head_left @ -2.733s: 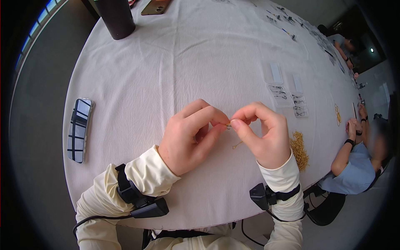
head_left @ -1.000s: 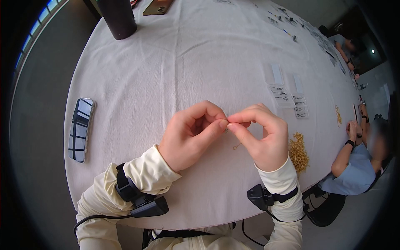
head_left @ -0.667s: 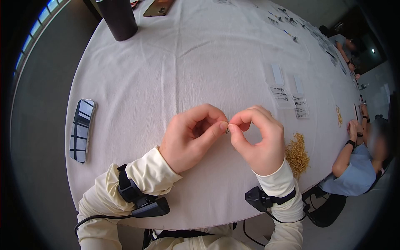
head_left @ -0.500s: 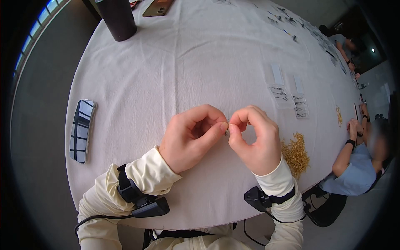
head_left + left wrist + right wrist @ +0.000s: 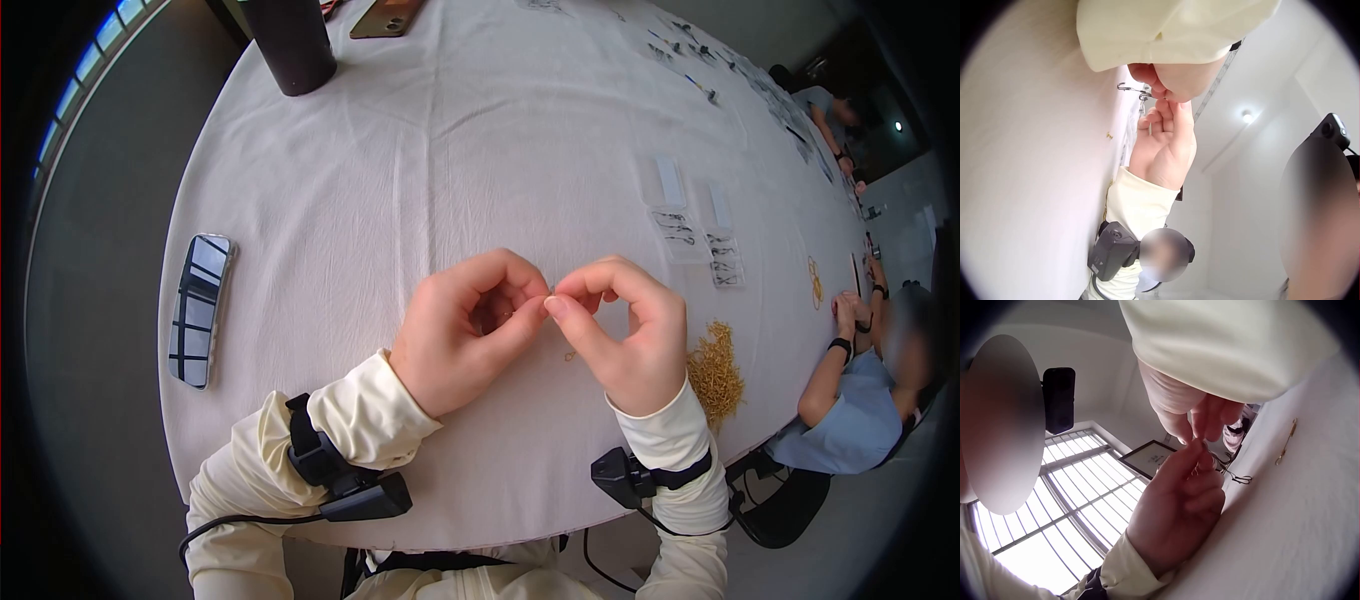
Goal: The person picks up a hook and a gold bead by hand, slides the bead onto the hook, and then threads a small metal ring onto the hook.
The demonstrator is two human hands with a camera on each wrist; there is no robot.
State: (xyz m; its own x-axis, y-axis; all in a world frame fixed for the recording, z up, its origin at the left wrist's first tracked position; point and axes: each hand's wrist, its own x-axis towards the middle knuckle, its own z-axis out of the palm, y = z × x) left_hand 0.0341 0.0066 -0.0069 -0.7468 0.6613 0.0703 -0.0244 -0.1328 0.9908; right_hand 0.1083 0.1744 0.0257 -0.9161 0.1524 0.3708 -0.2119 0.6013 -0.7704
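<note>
Both hands meet at the fingertips above the white tablecloth. My left hand (image 5: pixel 465 330) pinches a small dark wire piece between thumb and index finger, its other fingers curled; the wire's looped end (image 5: pixel 1242 479) sticks out below in the right wrist view, and its hooked end (image 5: pixel 1127 87) shows in the left wrist view. My right hand (image 5: pixel 635 335) pinches at the same spot, thumb tip against the left fingertips; the part between them is hidden. On the cloth under the right fingers lies a single thin gold piece (image 5: pixel 569 355), seen longer in the right wrist view (image 5: pixel 1286 442).
A pile of gold pieces (image 5: pixel 716 375) lies right of my right hand. Beyond are clear boxes (image 5: pixel 680 236) with dark wire pieces. A phone (image 5: pixel 198 310) lies at left, a dark cup (image 5: pixel 290 50) and another phone (image 5: pixel 385 17) farther back. People sit at the right edge.
My right fingertips have closed the small gap to the left ones, and the right hand has shifted slightly rightward. The gold piece on the cloth shows again below it.
</note>
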